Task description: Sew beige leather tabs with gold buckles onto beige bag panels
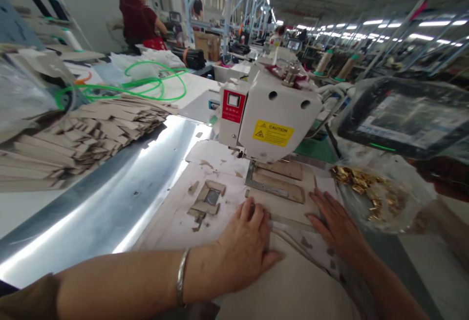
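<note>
One beige panel (284,210), flat, matte, apparently touched by left hand (244,244) and right hand (337,224), each grip apart

Two hands of the wearer are seen: one left hand (240,244) and one right hand (337,227). On the left wrist there is one bracelet (181,278). By the far edge of the white sheet (157,227) is one near machine (278,105), which carries two labels: one red (231,115), one yellow (274,133). Just beyond the sheet's right edge lies one bag (392,198) of gold parts, too many for counting. There is one large screen (410,119). Two black cones (57,7) and two beige cones (347,68) are visible. Other persons (137,17) are at least three.
</note>
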### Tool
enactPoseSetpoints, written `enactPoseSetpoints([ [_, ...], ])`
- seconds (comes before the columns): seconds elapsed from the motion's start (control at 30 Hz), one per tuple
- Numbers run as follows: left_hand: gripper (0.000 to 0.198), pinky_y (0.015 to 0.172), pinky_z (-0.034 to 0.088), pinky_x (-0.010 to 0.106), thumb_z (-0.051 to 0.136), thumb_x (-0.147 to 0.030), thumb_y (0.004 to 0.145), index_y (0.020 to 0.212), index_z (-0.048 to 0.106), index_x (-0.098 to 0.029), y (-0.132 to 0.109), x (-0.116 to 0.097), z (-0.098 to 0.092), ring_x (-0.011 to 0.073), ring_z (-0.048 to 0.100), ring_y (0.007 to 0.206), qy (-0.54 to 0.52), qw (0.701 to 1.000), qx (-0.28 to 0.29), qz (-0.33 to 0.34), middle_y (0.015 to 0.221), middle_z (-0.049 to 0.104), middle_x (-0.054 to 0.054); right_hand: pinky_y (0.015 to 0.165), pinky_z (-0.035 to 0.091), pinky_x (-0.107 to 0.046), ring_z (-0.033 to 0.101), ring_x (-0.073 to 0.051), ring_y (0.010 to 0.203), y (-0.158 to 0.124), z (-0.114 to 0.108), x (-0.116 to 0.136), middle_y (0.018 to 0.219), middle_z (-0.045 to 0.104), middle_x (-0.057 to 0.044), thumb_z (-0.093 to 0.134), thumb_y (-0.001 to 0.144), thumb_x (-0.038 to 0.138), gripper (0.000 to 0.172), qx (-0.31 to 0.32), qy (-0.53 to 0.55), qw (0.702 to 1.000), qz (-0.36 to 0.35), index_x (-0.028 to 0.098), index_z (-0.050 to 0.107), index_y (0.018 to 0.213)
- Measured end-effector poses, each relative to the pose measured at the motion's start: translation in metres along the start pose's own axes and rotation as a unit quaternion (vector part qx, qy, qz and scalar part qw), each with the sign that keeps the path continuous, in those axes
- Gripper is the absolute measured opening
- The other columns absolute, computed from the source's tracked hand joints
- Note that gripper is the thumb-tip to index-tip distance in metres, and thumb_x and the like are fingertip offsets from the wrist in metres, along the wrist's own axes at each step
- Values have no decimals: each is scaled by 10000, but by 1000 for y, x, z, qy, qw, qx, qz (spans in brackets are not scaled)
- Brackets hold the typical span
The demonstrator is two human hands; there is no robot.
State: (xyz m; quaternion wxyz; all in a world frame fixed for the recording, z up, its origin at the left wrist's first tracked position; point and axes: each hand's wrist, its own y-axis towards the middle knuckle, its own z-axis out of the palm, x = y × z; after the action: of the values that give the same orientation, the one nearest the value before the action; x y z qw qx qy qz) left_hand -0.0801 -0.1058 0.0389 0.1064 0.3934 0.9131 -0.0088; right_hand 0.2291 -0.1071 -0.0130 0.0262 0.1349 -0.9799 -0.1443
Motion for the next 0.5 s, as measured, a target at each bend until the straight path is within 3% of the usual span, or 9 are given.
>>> enactPoseSetpoints([
  [0.13, 723, 1122, 275, 544, 378, -641, 929, 1312, 532, -48, 2, 3, -4, 415, 332, 1347, -3, 1000, 2, 9, 1339, 503, 203, 1095, 369, -551, 351, -334, 1407, 1, 1, -6, 1498, 441, -125, 394, 960, 480, 575, 12, -8, 1000, 6, 207, 380, 1466],
  [0.3, 705, 1076, 346, 544, 463, -672, 880, 1226, 590, -71, 8, 6, -7, 398, 427, 1261, 6, 1000, 1, 14, 1245, 558, 195, 1104, 354, -548, 357, -344, 1400, 15, -9, -5, 1476, 473, -110, 470, 924, 531, 528, 37, -11, 999, 29, 206, 508, 1339],
  [0.5, 692, 1063, 377, 553, 507, -629, 884, 1275, 571, -62, 11, 5, -11, 404, 439, 1268, 12, 1000, 26, 13, 1314, 541, 215, 1114, 338, -549, 378, -353, 1384, 38, -19, 5, 1346, 590, -161, 561, 880, 544, 678, 67, -13, 996, 61, 127, 434, 1399],
])
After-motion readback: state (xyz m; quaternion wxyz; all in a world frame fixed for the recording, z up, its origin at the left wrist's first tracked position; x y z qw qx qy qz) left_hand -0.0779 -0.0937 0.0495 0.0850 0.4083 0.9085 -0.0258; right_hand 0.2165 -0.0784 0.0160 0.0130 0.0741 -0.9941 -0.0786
